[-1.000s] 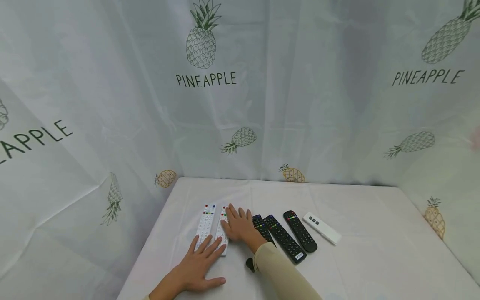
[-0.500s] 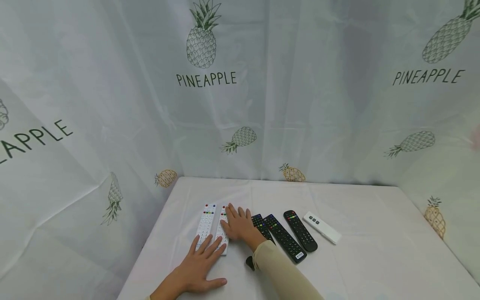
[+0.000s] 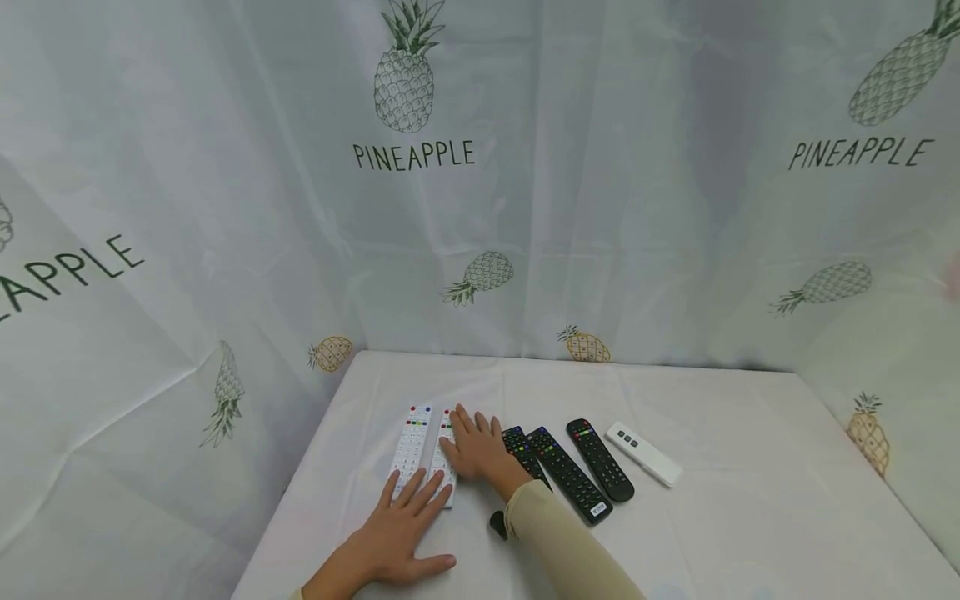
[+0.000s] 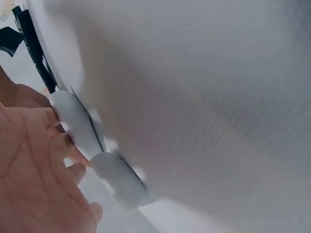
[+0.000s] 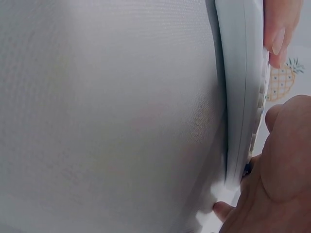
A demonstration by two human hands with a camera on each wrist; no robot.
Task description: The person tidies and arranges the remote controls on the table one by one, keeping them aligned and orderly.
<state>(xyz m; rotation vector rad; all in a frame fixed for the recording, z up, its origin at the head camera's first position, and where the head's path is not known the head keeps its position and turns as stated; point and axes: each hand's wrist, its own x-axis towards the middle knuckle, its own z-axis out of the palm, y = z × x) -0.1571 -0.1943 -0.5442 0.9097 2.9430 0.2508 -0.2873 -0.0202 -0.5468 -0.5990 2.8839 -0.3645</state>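
Note:
Two white remote controls lie side by side on the table, a left one and a right one. My left hand is spread palm down, its fingertips at the near ends of both remotes. In the left wrist view the rounded end of one white remote sits just beyond the fingers of that hand. My right hand lies with straight fingers over the right white remote's far half and right edge. The right wrist view has this remote's side beside the right hand.
Right of the hands lie a black remote partly behind the right arm, a longer black remote, a rounded black remote and a small white remote. A small black object pokes out beside the sleeve. A pineapple-print curtain hangs behind.

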